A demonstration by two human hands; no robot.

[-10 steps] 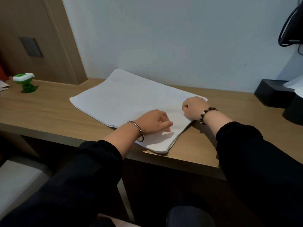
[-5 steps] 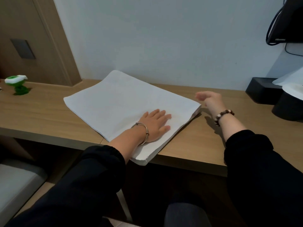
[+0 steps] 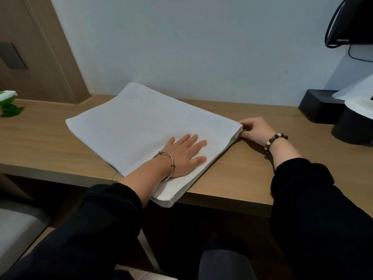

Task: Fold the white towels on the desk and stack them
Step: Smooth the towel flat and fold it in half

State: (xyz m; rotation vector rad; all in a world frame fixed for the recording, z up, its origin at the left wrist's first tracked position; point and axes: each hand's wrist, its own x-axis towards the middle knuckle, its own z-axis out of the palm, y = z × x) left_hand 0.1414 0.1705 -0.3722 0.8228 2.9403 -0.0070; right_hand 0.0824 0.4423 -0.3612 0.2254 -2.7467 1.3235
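A white towel [image 3: 139, 126], folded into a flat layered rectangle, lies askew on the wooden desk [image 3: 238, 174]. Its near corner hangs over the desk's front edge. My left hand [image 3: 184, 153] lies flat on the towel's near part, fingers straight and spread, pressing it down. My right hand [image 3: 255, 129] is at the towel's right corner, fingers curled at the layered edge; whether they grip a layer is hard to tell.
A green and white toy [image 3: 8, 104] stands at the desk's far left. At the far right are a black box [image 3: 316, 106] and a black round holder [image 3: 353, 126] with white paper. A monitor [image 3: 351, 23] hangs above. A grey seat [image 3: 18, 229] sits lower left.
My left hand went from curled at the towel's near edge to flat on top. My right hand lifted off the right corner, swung out, and came back to that corner's edge.
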